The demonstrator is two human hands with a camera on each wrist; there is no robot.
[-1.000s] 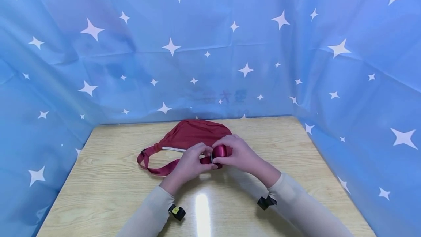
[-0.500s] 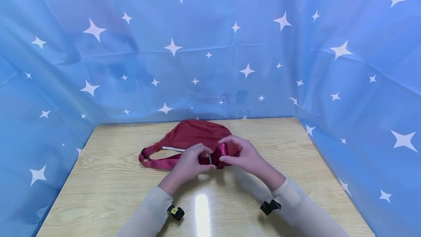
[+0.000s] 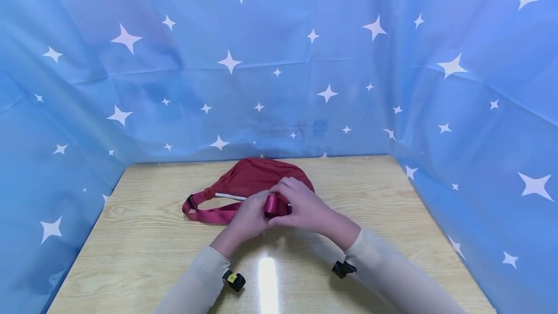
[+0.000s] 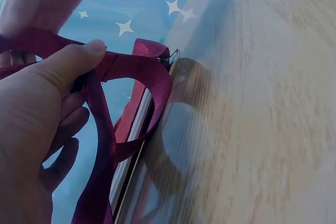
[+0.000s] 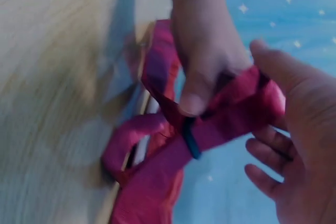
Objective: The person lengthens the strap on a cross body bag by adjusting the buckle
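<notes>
A dark red waist bag [image 3: 255, 178] lies toward the back of the table, with a pale zip line along its near edge. Its glossy strap [image 3: 213, 216] loops out on the left, past a black buckle piece [image 3: 191, 202]. My left hand [image 3: 249, 217] pinches the strap between thumb and fingers, close beside a dark slider [image 5: 190, 138]. A folded loop of the strap [image 5: 252, 106] passes between the thumb and fingers of my right hand [image 5: 304, 124]. In the head view the hands overlap, and the right one [image 3: 302, 207] partly hides the bag's near right side.
The wooden table [image 3: 131, 256] extends around the bag, with a bright light reflection in front. A blue star-printed curtain [image 3: 279, 86] stands along the back and sides. Black wrist cameras [image 3: 234, 280] hang under both sleeves.
My right hand first drew slightly right with the strap, then came left against my left hand. The left strap loop flattened toward the bag. My left hand stayed nearly in place.
</notes>
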